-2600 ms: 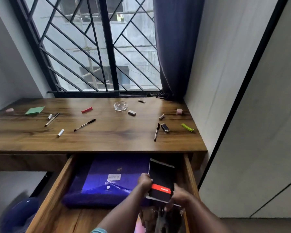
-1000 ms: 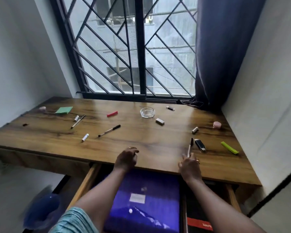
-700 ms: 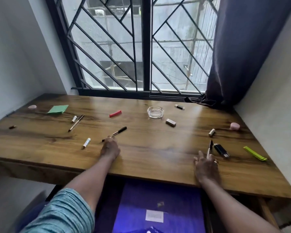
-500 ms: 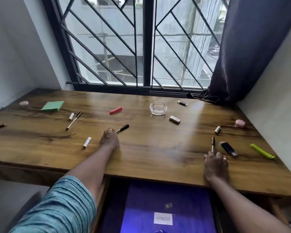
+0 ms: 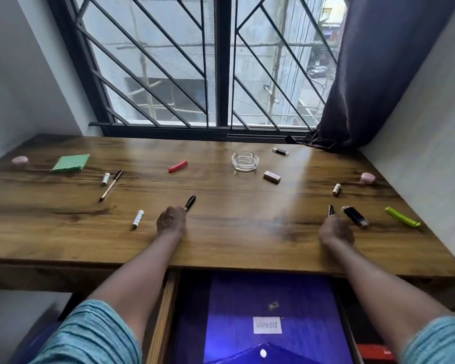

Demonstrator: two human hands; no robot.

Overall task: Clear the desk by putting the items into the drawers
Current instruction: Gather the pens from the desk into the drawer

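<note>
Head view: left hand (image 5: 170,222) and right hand (image 5: 336,230) each curl over a pen, at 11 and 1 o'clock, drawer (image 5: 163,311) open below for dropping; grip unclear.

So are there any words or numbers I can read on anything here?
None can be read.
White label on the purple folder in the drawer: dark print, upside down and too blurred.
Small sticker above it: too small.
Red strip at the drawer's right edge: print too small.
White marker on the desk: print too small.
</note>
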